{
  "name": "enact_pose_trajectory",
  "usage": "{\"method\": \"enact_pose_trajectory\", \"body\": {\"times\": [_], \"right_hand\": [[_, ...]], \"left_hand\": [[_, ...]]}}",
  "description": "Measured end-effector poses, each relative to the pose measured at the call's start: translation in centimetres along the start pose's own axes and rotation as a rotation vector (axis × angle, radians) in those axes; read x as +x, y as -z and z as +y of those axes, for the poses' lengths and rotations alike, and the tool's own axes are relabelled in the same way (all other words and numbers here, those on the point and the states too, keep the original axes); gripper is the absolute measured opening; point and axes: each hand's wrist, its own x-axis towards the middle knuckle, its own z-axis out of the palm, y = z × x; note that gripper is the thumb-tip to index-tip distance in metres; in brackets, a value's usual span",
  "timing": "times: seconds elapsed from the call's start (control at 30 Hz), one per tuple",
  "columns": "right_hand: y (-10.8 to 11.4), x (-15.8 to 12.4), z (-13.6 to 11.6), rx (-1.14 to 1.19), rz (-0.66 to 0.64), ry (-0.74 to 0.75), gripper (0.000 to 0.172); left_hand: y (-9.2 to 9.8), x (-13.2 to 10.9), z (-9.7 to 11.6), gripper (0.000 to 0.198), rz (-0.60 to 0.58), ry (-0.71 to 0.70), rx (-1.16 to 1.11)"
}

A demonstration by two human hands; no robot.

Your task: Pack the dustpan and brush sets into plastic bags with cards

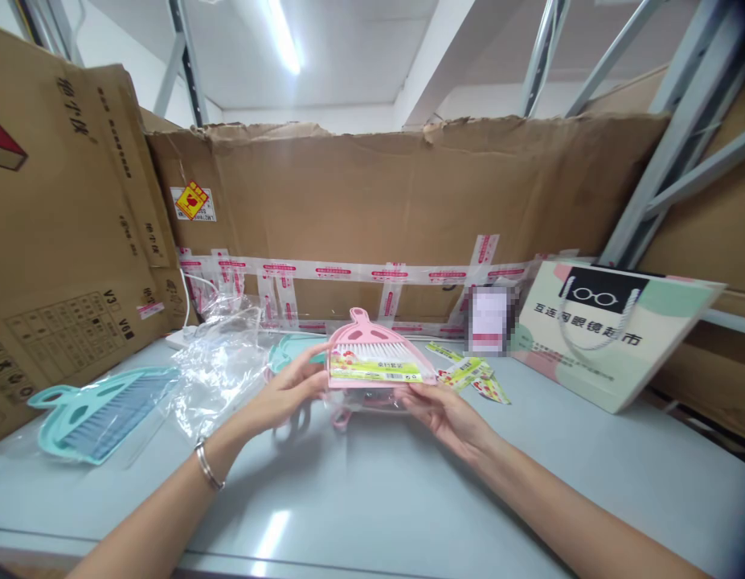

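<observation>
Tiny print on the pink fan-shaped plastic dustpan set (378, 354)? Can't read it. Teal plastic dustpan (285, 351) is partly behind the left hand (292, 386), white upright rectangle (489, 322) is pixelated mush.

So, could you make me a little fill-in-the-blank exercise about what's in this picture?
1. The left hand and right hand hold a dustpan-and-brush set whose dustpan is coloured ____.
2. A metal bracelet circles the person's ____ wrist.
3. The paper carrier bag bears a drawing of a pair of ____.

Missing words: pink; left; glasses.
</observation>
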Motion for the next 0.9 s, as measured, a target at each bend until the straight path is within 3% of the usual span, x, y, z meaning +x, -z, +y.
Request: {"method": "enact_pose_trajectory", "body": {"times": [0.1,0.2,0.37,0.47,0.6,0.67,0.77,0.83,0.9], "right_hand": [[0.2,-0.5,-0.3,-0.024,-0.024,0.028,0.007],[0.3,-0.9,-0.5,-0.072,-0.050,0.051,0.011],[0.5,-1.4,-0.7,-0.167,-0.111,0.069,0.021],[0.7,-1.7,-0.8,-0.187,-0.174,0.136,0.045],[1.6,-1.2,-0.8,-0.269,-0.288,0.336,0.087],[2.0,-0.6,-0.6,-0.403,-0.277,0.426,0.079],[2.1,0.0,-0.2,-0.515,-0.141,0.509,0.043],[2.0,0.1,0.0,-0.499,-0.081,0.531,0.042],[1.8,0.0,0.2,-0.447,-0.068,0.538,0.057]], "left_hand": [[0.3,-0.5,0.2,0.037,-0.061,-0.072,0.042],[-0.6,-0.3,-0.6,0.035,-0.050,-0.176,0.061],[-2.5,0.3,-2.1,0.022,0.193,-0.259,0.053],[-2.7,0.4,-2.3,0.018,0.299,-0.263,0.023],[-2.4,0.5,-2.2,0.024,0.390,-0.227,-0.058],[-2.4,0.6,-2.3,0.024,0.401,-0.229,-0.053],[-2.6,0.6,-2.7,0.022,0.396,-0.276,0.011],[-2.8,0.7,-2.9,0.021,0.354,-0.288,0.028],[-3.1,0.7,-3.0,0.018,0.303,-0.283,-0.013]]}}
